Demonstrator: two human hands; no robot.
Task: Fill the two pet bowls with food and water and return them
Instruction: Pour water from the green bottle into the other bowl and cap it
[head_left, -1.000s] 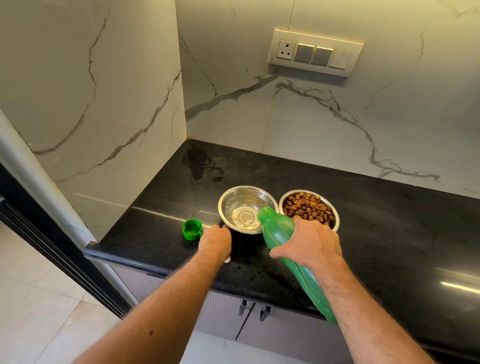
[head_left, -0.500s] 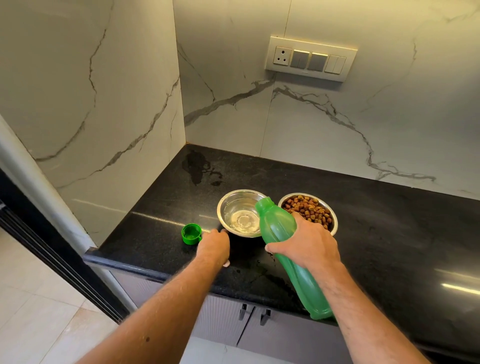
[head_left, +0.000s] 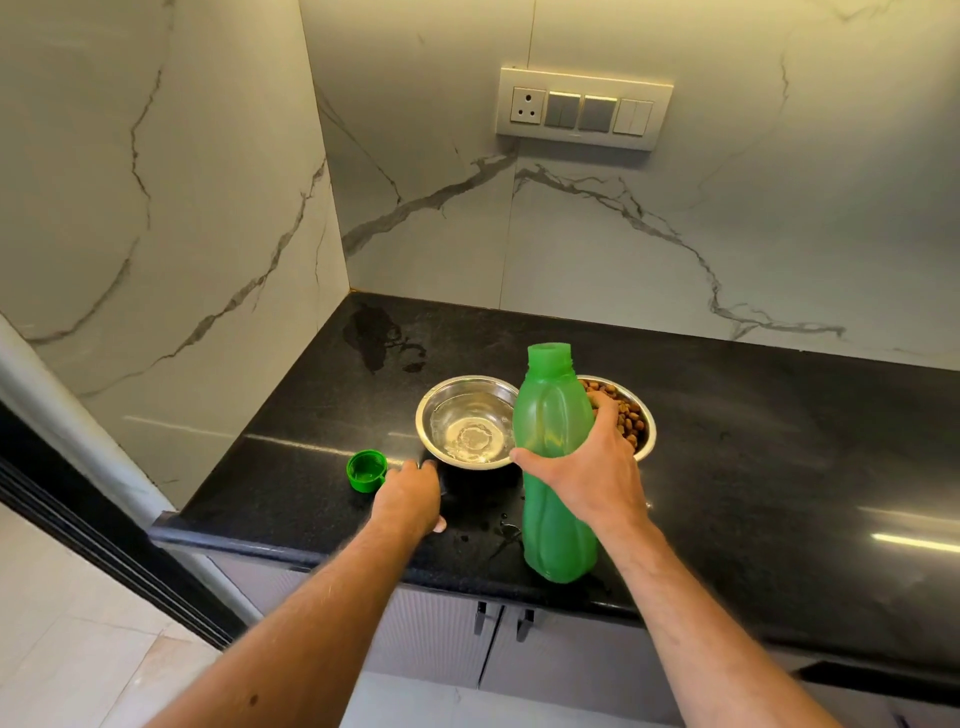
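Two steel bowls stand side by side on the black counter (head_left: 779, 441). The left bowl (head_left: 441, 405) holds clear water. The right bowl (head_left: 644, 431) holds brown kibble and is partly hidden behind the bottle and my hand. My right hand (head_left: 587, 473) grips an uncapped green plastic bottle (head_left: 550, 415), held upright just in front of the bowls. My left hand (head_left: 410, 496) rests on the counter beside the water bowl, fingers near the green bottle cap (head_left: 367, 470), which lies open side up.
Marble walls close the corner at left and back, with a switch panel (head_left: 584, 109) on the back wall. A wet patch (head_left: 376, 332) marks the counter's far corner and drops lie near the front edge. Cabinet door handles (head_left: 501, 618) sit below.
My right hand has swung the bottle from tilted over the water bowl to upright. My left hand has shifted slightly left, from the bowl toward the cap.
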